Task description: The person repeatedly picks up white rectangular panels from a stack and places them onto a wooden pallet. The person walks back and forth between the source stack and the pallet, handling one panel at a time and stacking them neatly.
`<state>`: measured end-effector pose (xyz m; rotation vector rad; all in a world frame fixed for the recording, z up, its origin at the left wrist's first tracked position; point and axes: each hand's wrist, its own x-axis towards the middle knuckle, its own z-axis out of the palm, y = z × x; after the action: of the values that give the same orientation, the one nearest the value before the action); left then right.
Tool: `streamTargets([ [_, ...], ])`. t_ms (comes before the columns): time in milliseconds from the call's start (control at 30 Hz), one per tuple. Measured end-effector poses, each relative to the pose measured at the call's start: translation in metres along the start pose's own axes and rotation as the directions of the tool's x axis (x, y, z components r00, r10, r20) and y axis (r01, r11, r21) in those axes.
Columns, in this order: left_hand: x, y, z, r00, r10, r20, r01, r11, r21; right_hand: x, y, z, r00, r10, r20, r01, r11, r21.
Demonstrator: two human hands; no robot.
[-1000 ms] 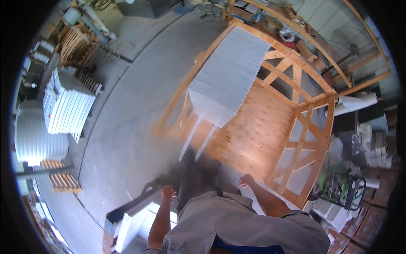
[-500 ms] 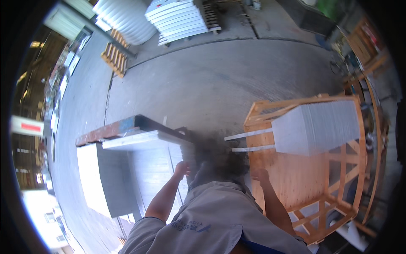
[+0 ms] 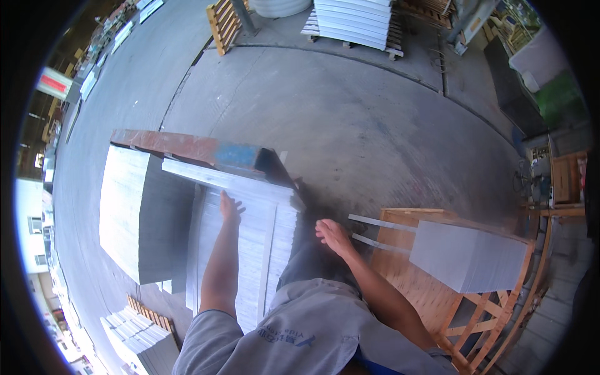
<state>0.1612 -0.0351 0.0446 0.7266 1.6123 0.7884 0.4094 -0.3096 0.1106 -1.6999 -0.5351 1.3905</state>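
Note:
To my left is a stack of pale grey-white slabs (image 3: 247,244), with a long slab (image 3: 228,179) lying along its far edge. My left hand (image 3: 231,207) is over this stack, fingers spread and holding nothing; whether it touches the surface I cannot tell. My right hand (image 3: 334,237) hangs in front of my body, between the stack and a wooden crate (image 3: 390,275), its fingers loosely bent with nothing in them. Inside the crate stands a tight row of light slabs (image 3: 465,253). Two pale strips (image 3: 384,222) stick out from them toward my right hand.
A thick block of slabs (image 3: 134,212) is left of the stack. A rusty red and blue beam (image 3: 187,147) runs behind both. Far off, a pile of white slabs (image 3: 352,24) sits on a pallet. Another slab pile (image 3: 140,337) is at the lower left.
My view has swung to the right, and the crate now sits lower. My left hand has reached forward over the stack and opened. My right hand has come forward and inward from the crate.

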Motion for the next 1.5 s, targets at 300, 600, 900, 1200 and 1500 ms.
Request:
streamTargets([
  [300,0.031,0.008,0.024,0.998,0.049,0.03,-0.05,0.998,0.03,0.097,-0.055,0.09,0.996,-0.014,-0.091,-0.039,0.827,-0.56],
  [600,0.05,-0.012,0.018,0.961,0.275,0.02,-0.275,0.957,0.091,0.094,-0.065,0.114,0.963,0.069,-0.262,-0.227,0.735,-0.639],
  [900,0.048,-0.012,0.016,0.972,0.236,0.015,-0.236,0.967,0.09,0.088,-0.066,0.117,0.955,-0.016,-0.296,-0.198,0.708,-0.678],
  [1200,0.036,-0.003,0.021,0.936,0.352,-0.012,-0.352,0.936,0.017,0.087,-0.068,0.123,0.94,-0.018,-0.341,-0.229,0.708,-0.668],
  [1500,0.032,-0.003,0.016,0.945,0.327,0.001,-0.327,0.945,0.012,0.08,-0.071,0.128,0.938,-0.05,-0.344,-0.213,0.701,-0.681],
])
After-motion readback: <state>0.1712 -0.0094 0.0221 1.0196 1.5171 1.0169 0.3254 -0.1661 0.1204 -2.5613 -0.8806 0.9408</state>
